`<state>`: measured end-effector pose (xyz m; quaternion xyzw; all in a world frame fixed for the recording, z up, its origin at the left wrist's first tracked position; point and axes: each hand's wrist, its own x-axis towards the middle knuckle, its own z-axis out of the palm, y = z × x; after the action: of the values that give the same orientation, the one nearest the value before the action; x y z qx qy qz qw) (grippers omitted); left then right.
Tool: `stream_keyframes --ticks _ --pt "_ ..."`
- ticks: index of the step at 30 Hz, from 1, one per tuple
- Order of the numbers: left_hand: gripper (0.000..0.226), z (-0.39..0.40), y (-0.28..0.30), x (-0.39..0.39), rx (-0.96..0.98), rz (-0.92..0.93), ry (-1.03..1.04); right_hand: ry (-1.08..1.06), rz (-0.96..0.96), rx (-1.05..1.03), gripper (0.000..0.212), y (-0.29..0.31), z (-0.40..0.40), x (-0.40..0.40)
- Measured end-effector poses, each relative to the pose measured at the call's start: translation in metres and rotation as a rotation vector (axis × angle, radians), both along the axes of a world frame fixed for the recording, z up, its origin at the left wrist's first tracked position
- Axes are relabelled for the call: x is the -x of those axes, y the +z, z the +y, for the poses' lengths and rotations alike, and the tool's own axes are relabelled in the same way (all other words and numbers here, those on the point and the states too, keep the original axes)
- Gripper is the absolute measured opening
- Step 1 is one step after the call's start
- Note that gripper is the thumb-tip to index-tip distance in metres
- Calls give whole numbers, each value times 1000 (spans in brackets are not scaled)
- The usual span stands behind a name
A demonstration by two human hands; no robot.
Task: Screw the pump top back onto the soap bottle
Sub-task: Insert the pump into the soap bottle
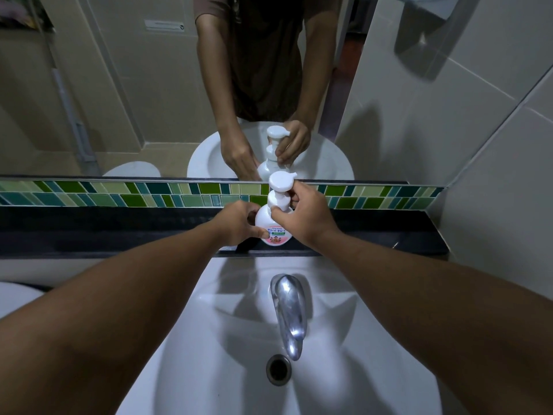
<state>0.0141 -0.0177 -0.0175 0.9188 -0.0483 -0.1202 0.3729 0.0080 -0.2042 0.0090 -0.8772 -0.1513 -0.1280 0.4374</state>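
A white soap bottle (264, 218) with a pink label stands upright on the black ledge (119, 232) behind the sink. Its white pump top (281, 181) sits on the bottle's neck, nozzle pointing right. My left hand (238, 224) wraps the bottle's body from the left, thumb on the label. From the right, my right hand (302, 215) pinches the pump's collar with its fingertips. The bottle's right side is hidden behind my right hand.
Below the ledge lies a white sink (239, 339) with a chrome tap (290, 310) and drain (279, 369). A mirror (119, 100) above a green tile strip (119, 194) reflects a person, hands and bottle. A tiled wall (493, 145) closes the right side.
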Motion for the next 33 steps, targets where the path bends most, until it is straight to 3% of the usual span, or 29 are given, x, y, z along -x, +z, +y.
stream_keyframes --ticks 14,28,33 --pt "52 1 -1 2 11 -22 -5 -6 84 5 46 -18 -3 1" --pt "46 0 0 2 -17 -31 -16 -68 233 -112 62 -12 5 3" --pt "47 -2 2 2 -40 -24 -15 10 262 -214 62 -15 0 10"
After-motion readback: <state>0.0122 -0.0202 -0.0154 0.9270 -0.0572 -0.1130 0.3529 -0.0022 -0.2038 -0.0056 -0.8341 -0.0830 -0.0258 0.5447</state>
